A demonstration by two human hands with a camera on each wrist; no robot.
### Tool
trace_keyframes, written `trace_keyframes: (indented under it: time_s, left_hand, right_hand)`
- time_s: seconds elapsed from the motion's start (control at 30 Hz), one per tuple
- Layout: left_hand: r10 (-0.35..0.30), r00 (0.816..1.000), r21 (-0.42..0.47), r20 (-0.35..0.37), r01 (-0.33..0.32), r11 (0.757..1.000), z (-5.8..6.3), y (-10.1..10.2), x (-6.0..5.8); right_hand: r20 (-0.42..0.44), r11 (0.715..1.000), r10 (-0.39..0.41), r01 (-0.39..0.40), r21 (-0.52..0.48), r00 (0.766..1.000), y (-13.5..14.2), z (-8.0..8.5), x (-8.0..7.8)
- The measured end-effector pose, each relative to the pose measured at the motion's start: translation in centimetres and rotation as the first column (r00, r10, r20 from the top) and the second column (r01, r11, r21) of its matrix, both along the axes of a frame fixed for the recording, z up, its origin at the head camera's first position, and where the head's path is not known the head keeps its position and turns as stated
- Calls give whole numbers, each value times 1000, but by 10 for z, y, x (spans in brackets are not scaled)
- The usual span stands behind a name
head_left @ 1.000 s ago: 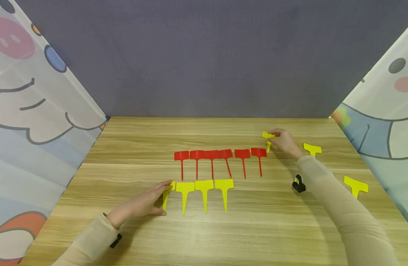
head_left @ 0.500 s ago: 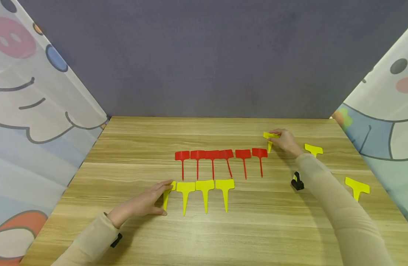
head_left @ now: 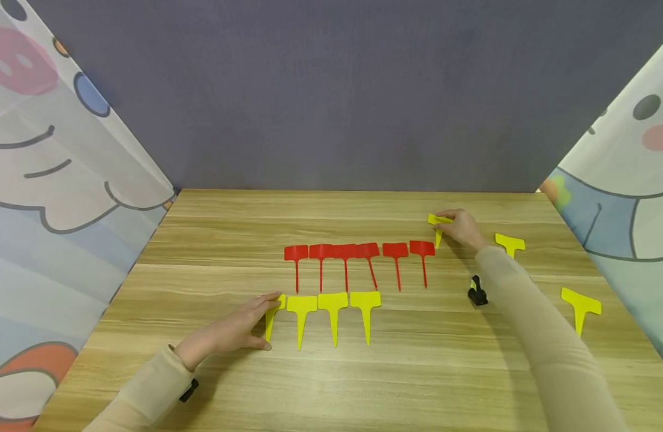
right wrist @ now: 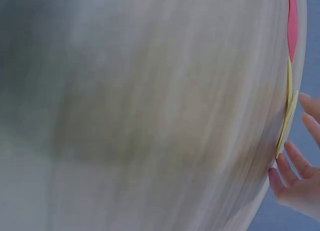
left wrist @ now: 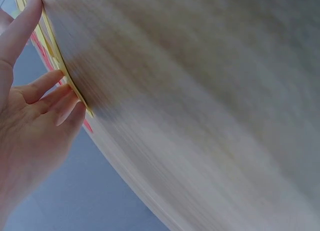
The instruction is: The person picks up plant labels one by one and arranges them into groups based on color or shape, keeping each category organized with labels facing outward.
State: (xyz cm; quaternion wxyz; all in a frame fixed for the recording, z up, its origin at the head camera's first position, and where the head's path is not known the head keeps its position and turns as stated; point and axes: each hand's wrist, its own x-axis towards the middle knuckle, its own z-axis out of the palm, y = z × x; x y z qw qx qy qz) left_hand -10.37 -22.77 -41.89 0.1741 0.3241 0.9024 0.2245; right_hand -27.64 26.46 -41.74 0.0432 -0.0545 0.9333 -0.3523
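Note:
In the head view a row of several red T-shaped plant labels lies on the wooden table, with a row of several yellow plant labels below it. My left hand rests on the leftmost yellow label, fingers at its head and thumb by its pointed tip; the hand partly covers it. At the right end of the red row, my right hand pinches the head of another yellow label between thumb and fingers. In the right wrist view the fingertips meet the label's end.
Two more yellow labels lie to the right, one beyond the right forearm and one near the table's right side. Black devices hang at the right wrist and left wrist. A grey wall stands behind the table, with printed cartoon panels at both sides.
The right forearm and its black device have shifted slightly left. Both hands keep their places, and the labels have not visibly moved on the table.

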Motion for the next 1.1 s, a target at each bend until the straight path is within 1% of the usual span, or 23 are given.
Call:
trace_keyframes:
  time_s: [0.17, 0.33, 0.4, 0.73, 0.97, 1.1]
  left_hand:
    - [-3, 1000, 1, 1, 3, 1000, 0, 0, 1]
    - [-2, 1000, 4, 3, 2, 1000, 1, 0, 1]
    - [0, 1000, 5, 3, 0, 1000, 1, 0, 1]
    - [-1, 1000, 6, 1, 1, 1000, 1, 0, 1]
    - [2, 1000, 5, 6, -2, 1000, 1, 0, 2]
    - [0, 1000, 7, -2, 0, 1000, 0, 0, 1]
  right_hand:
    - [0, 1000, -11, 11, 0, 1000, -2, -2, -2]
    - [-28, 1000, -21, 21, 9, 999, -2, -2, -2]
    - [-26, 1000, -31, 31, 2, 999, -2, -2, -2]
    - [34, 996, -78, 79, -31, 996, -3, -2, -4]
    - [40, 994, -107, 107, -5, 993, -2, -2, -4]
    - [67, 992, -119, 122, -34, 991, -1, 0, -3]
